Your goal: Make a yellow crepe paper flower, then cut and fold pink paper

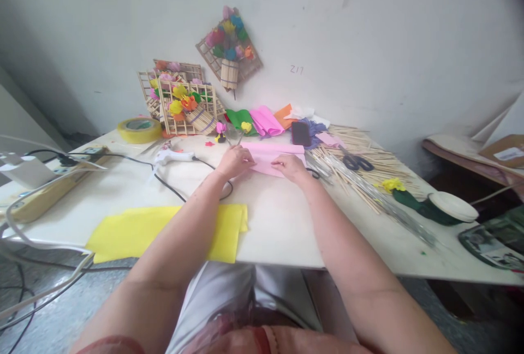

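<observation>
A sheet of pink crepe paper [265,165] lies on the white table [282,217], with a folded or rolled band along its far side. My left hand [236,162] pinches its near edge on the left, thumb and fingers together. On the right, my right hand [291,167] grips the same edge, fingertips closed. A short gap of pink paper shows between the hands. Under my left forearm rests folded yellow crepe paper [135,228]. A white hot glue gun [174,156] lies to the left, its black cord running close to my left wrist.
Bamboo sticks [376,163] and black-handled scissors [357,162] lie to the right, near a dark phone [301,133]. Yellow tape [140,130] and stick frames with paper flowers [188,106] stand at the back left. A power strip [61,179] sits at the left edge.
</observation>
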`<state>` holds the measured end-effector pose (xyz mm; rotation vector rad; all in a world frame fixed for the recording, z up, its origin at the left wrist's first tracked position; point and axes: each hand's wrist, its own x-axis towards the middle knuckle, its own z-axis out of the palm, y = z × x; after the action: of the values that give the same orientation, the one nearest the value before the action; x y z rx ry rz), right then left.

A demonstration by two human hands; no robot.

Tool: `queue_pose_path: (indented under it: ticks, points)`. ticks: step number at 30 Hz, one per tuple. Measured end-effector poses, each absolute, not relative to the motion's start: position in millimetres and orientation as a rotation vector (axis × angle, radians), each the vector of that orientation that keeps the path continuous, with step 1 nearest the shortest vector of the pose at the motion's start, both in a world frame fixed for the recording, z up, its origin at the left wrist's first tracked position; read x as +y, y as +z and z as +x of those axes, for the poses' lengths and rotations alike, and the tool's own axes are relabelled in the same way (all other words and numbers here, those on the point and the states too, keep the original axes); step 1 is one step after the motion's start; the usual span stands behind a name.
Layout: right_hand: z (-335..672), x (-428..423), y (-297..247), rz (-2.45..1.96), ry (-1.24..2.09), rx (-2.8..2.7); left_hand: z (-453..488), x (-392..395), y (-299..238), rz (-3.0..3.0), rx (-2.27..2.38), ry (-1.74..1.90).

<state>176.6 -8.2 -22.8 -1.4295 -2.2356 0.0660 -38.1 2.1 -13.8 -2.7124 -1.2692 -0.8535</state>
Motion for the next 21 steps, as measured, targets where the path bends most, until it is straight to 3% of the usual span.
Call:
queue_pose_path:
  ticks: [21]
  points:
    - [181.1,-12.7,-16.4,-1.473,0.032,-2.250,-40.2,4.4,-14.6,-2.702,-1.314,-0.841]
